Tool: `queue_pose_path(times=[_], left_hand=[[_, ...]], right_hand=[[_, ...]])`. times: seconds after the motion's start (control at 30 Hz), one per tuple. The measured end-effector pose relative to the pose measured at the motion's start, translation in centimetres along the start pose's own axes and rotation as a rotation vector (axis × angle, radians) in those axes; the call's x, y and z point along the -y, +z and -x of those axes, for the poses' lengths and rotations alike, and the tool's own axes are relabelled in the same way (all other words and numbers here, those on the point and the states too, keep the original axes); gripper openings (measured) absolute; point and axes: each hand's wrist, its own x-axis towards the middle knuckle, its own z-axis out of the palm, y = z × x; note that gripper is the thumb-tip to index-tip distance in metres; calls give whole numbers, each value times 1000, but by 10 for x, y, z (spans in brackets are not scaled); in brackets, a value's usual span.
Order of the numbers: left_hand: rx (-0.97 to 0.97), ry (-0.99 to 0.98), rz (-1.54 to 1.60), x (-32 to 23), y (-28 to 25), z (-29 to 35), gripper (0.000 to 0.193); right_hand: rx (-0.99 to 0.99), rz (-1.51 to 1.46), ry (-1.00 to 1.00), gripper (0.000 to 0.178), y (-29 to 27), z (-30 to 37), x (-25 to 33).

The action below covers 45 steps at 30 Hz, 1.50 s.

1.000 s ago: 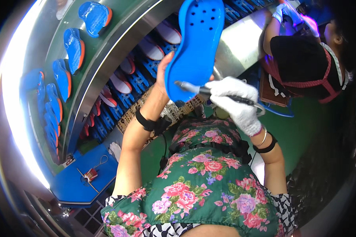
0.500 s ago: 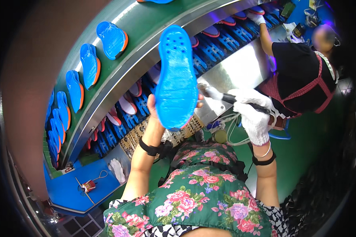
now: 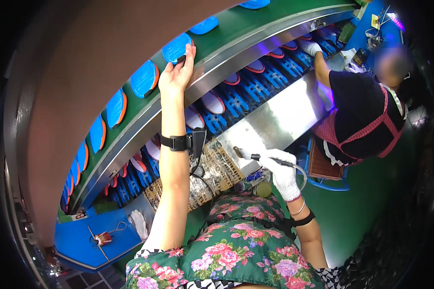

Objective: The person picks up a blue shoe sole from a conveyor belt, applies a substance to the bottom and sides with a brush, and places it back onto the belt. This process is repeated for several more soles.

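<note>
Above the person's lap, a curved green conveyor belt (image 3: 255, 29) carries a spaced row of blue shoe soles with orange edges. Below it runs a second line of blue racks (image 3: 236, 101) holding more soles. The bare left hand (image 3: 176, 72) reaches up, fingers spread and resting on one blue sole (image 3: 176, 48) lying flat on the belt, so that sole looks already set down. The gloved right hand (image 3: 282, 171) stays low near the metal surface (image 3: 275, 120), fingers wrapped around a thin pen-like tool (image 3: 263, 159), idle. A co-worker (image 3: 361, 111) works further right.
</note>
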Motion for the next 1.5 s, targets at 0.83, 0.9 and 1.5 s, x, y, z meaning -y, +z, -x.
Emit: queue_pose_path(times=[0.83, 0.9, 1.5], left_hand=[[-24, 923, -1227, 111, 14, -70, 30], [23, 732, -973, 111, 12, -30, 44], [-280, -50, -1145, 75, -171, 237, 86]], right_hand=[[-110, -307, 193, 20, 11, 1, -10], [-94, -343, 177, 19, 14, 0, -10], [-68, -465, 43, 20, 16, -18, 47]])
